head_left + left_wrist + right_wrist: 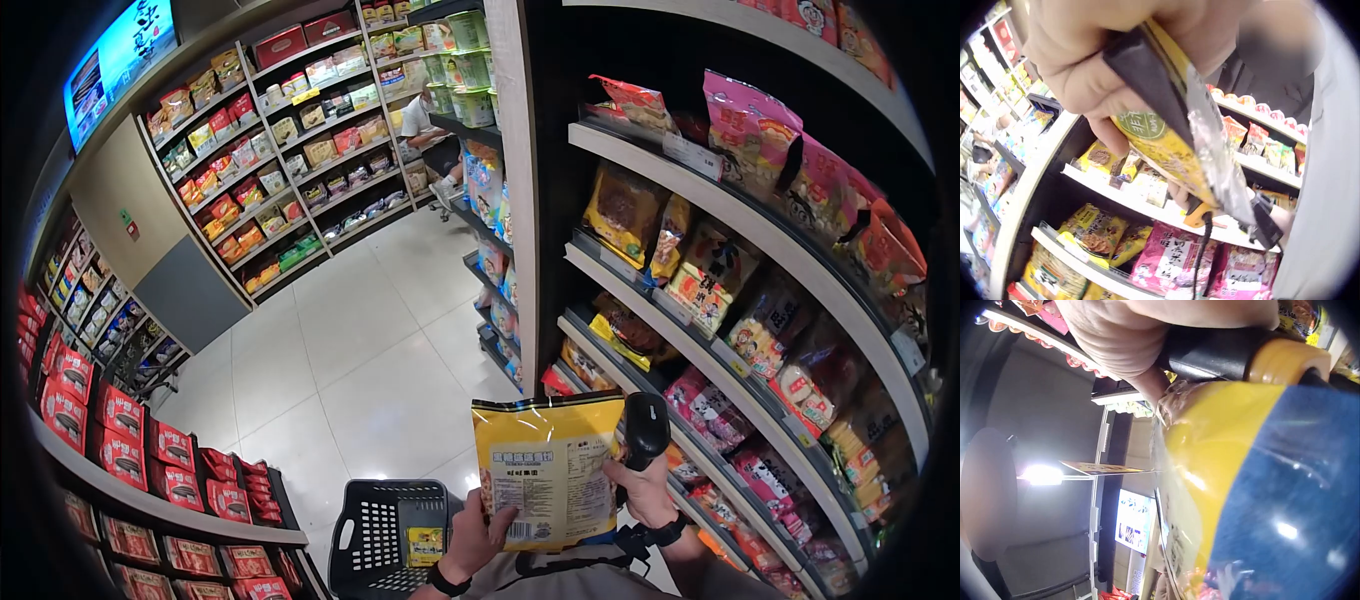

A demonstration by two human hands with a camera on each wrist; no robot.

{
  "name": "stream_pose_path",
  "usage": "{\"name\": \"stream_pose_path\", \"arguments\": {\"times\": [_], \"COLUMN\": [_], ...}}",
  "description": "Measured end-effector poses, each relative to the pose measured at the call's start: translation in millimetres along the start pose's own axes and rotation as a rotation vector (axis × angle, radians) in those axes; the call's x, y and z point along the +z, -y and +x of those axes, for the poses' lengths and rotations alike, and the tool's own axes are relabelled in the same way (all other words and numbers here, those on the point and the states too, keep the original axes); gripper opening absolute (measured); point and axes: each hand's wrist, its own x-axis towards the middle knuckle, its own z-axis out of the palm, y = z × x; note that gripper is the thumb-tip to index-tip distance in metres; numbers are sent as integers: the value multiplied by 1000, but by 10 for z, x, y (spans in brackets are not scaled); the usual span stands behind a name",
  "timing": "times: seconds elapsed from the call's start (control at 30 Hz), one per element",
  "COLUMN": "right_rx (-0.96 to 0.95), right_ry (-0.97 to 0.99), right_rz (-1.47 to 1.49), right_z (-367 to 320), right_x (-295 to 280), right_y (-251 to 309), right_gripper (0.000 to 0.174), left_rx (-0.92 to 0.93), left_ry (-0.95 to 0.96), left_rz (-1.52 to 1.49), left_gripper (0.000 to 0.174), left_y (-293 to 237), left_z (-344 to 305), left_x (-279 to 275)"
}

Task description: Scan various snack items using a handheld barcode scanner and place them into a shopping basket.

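A yellow snack bag [548,470] is held up in front of the body, its printed back with a barcode facing the head camera. My left hand [476,532] grips its lower left side, thumb over the front; in the left wrist view the fingers [1091,81] curl round the bag's edge. At the bag's right side my right hand [648,490] grips a black handheld scanner [646,430], whose yellow-orange part [1285,361] shows in the right wrist view. The bag's blue and yellow face [1229,481] lies against that hand's side.
A dark basket [372,535] with a yellow packet [427,546] in it stands at lower left. Shelves of snack bags [712,275] rise close on the right; red packages [125,440] fill a low shelf on the left. Tiled floor [340,340] runs between. A person [420,125] sits further back.
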Motion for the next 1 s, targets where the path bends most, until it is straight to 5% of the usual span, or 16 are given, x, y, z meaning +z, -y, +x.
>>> {"name": "stream_pose_path", "arguments": {"times": [0.13,0.2,0.23,0.3,0.47,0.53,0.57,0.6,0.67,0.73,0.8,0.87,1.0], "right_rx": [22,6,13,28,-163,-219,-129,-38,-146,54,370,341,245], "right_ry": [-32,-34,-7,32,79,80,24,-20,-62,-12,271,637,826], "right_rz": [-48,-48,-22,-17,-92,-136,-218,-295,-441,-508,-435,-649,-741], "right_z": [3,25,27,-22,30,49,52,80,102,-79,-337,-553,-690], "right_x": [-62,-138,-173,-160,-154,-136,-134,-107,-83,-161,-71,90,388], "right_y": [-20,-16,14,146,131,107,77,37,23,161,283,442,515], "right_gripper": [38,38,38,38,35,34,29,25,18,15,24,34,40], "left_rx": [25,-172,-173,-226,-298,-189,-313,-316,-307,-310,-379,-366,-305], "left_ry": [-101,207,207,499,572,527,500,484,233,5,-146,-210,-166], "left_rz": [193,-6,-8,-268,-527,-430,-397,-397,-470,-492,-682,-757,-741], "left_gripper": [24,27,27,24,28,29,26,26,25,24,25,26,28], "left_y": [62,-72,-40,10,-27,-62,-320,-191,324,712,961,1070,1100], "left_z": [60,156,178,232,352,424,482,492,645,872,955,1029,1070], "left_x": [-37,-170,-212,-285,-292,-180,-270,-283,-281,-304,-453,-474,-592]}}
